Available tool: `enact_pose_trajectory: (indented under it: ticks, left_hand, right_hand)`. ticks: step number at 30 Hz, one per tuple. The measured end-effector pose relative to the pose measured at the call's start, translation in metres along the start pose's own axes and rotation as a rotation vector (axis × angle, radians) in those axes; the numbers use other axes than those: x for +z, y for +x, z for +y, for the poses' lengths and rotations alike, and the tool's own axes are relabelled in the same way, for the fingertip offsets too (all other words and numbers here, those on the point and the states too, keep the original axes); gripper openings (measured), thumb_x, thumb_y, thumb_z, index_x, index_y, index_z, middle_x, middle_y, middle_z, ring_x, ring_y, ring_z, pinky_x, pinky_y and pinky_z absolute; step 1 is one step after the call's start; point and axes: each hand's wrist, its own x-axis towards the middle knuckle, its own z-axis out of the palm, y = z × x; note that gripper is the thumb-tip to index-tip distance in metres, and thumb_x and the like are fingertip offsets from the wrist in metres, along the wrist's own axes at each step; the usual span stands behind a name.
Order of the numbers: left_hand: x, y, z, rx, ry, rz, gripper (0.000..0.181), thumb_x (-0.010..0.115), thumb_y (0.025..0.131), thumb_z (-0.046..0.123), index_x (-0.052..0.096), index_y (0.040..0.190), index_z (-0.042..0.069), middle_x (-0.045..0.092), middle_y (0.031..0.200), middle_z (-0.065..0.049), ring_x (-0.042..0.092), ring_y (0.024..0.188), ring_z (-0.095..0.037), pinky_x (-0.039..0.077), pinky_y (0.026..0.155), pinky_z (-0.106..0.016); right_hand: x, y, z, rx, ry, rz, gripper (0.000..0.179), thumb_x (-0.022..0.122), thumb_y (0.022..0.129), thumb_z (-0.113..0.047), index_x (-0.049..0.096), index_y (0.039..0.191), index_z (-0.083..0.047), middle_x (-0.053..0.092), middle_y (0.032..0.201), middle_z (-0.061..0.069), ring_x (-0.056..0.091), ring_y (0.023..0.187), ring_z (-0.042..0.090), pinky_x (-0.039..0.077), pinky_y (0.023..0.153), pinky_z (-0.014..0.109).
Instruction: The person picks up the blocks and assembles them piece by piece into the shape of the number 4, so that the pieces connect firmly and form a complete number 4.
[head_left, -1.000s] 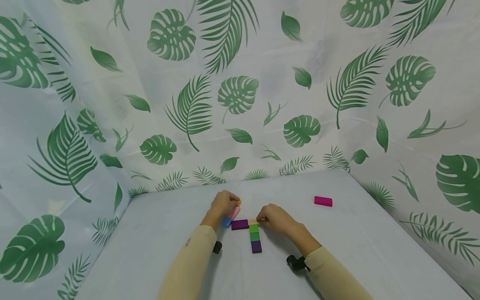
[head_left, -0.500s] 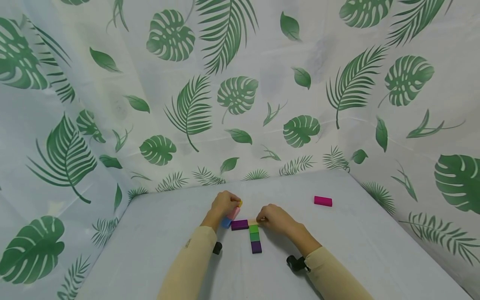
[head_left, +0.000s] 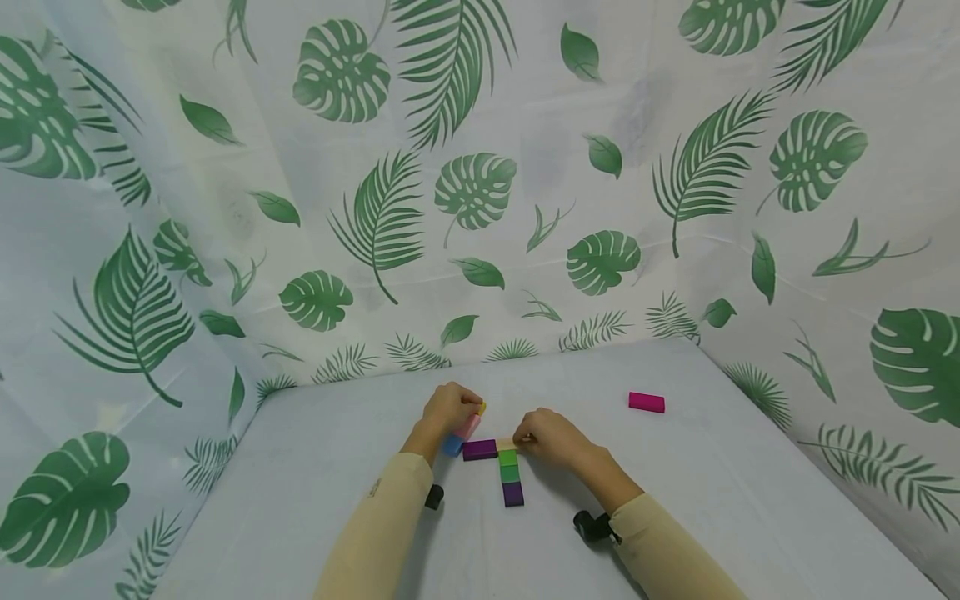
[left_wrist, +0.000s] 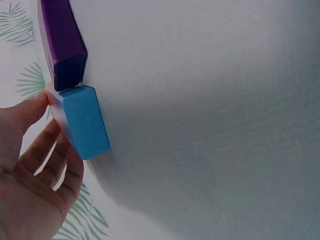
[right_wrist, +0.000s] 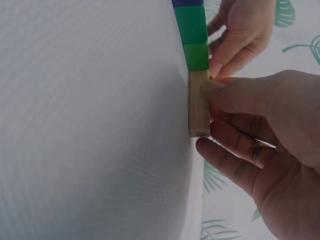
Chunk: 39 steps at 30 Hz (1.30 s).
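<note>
My left hand point(head_left: 448, 407) pinches a small yellow block point(head_left: 482, 409) at the far end of a pink block point(head_left: 468, 428). A blue block point(head_left: 453, 445) adjoins the pink one on the near side, and it stands before the fingers in the left wrist view. With thumb and fingers, my right hand point(head_left: 553, 437) holds a plain wooden block point(right_wrist: 199, 102). Its left end meets a purple block point(head_left: 480, 450). Below it run a green block point(head_left: 507, 457), a darker green block point(head_left: 510, 474) and a dark purple block point(head_left: 513, 494). The fingers hide much of the yellow block.
A magenta block point(head_left: 647, 402) lies apart at the back right of the white table point(head_left: 300, 517). Leaf-patterned curtains point(head_left: 525, 208) rise behind the table and at both sides. A black wrist camera point(head_left: 592, 527) sits under the right forearm.
The yellow block and the left fingertips shift very slightly. The right hand and the other blocks stay where they were.
</note>
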Motion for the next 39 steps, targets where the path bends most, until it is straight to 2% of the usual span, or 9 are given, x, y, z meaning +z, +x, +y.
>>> enact_pose_trajectory:
  ticks: [6, 12, 21, 31, 39]
  left_hand:
    - [0.0012, 0.0008, -0.0006, 0.013, -0.003, 0.003, 0.016, 0.074, 0.097, 0.02, 0.084, 0.11, 0.017, 0.078, 0.118, -0.005, 0.069, 0.117, -0.028, 0.055, 0.099, -0.048]
    - [0.0015, 0.0017, -0.0006, 0.006, 0.01, -0.002, 0.016, 0.075, 0.097, 0.021, 0.084, 0.11, 0.017, 0.078, 0.118, -0.004, 0.069, 0.117, -0.026, 0.055, 0.099, -0.045]
    - [0.0002, 0.0005, 0.0002, -0.024, -0.001, -0.016, 0.016, 0.075, 0.097, 0.023, 0.084, 0.11, 0.017, 0.079, 0.108, -0.002, 0.068, 0.098, -0.017, 0.056, 0.086, -0.038]
    - [0.0019, 0.0012, -0.0002, -0.004, 0.0, -0.005, 0.016, 0.074, 0.098, 0.02, 0.084, 0.11, 0.017, 0.078, 0.119, -0.005, 0.068, 0.116, -0.026, 0.054, 0.1, -0.046]
    - [0.0022, 0.0017, -0.001, 0.001, 0.002, -0.008, 0.016, 0.073, 0.098, 0.02, 0.084, 0.11, 0.017, 0.078, 0.118, -0.005, 0.069, 0.115, -0.026, 0.055, 0.1, -0.045]
  right_hand:
    - [0.0007, -0.0001, 0.0009, 0.003, 0.004, 0.002, 0.01, 0.076, 0.09, 0.001, 0.083, 0.092, -0.005, 0.08, 0.091, 0.004, 0.073, 0.088, 0.018, 0.059, 0.083, 0.04]
    - [0.0011, 0.0007, 0.0011, 0.005, 0.01, 0.001, 0.01, 0.076, 0.09, 0.001, 0.083, 0.092, -0.005, 0.08, 0.091, 0.004, 0.074, 0.089, 0.019, 0.06, 0.083, 0.04]
    - [-0.0001, 0.001, 0.0001, 0.017, 0.009, -0.011, 0.008, 0.077, 0.09, -0.002, 0.083, 0.094, -0.005, 0.08, 0.092, 0.003, 0.073, 0.09, 0.019, 0.059, 0.084, 0.041]
    - [0.0007, 0.0004, -0.0003, 0.022, 0.003, -0.001, 0.008, 0.077, 0.09, -0.001, 0.083, 0.094, -0.005, 0.08, 0.092, 0.003, 0.073, 0.09, 0.021, 0.059, 0.084, 0.042]
    - [0.0005, 0.0004, -0.0004, 0.024, 0.0, -0.003, 0.007, 0.078, 0.09, -0.002, 0.083, 0.094, -0.005, 0.08, 0.092, 0.003, 0.073, 0.09, 0.02, 0.059, 0.084, 0.042]
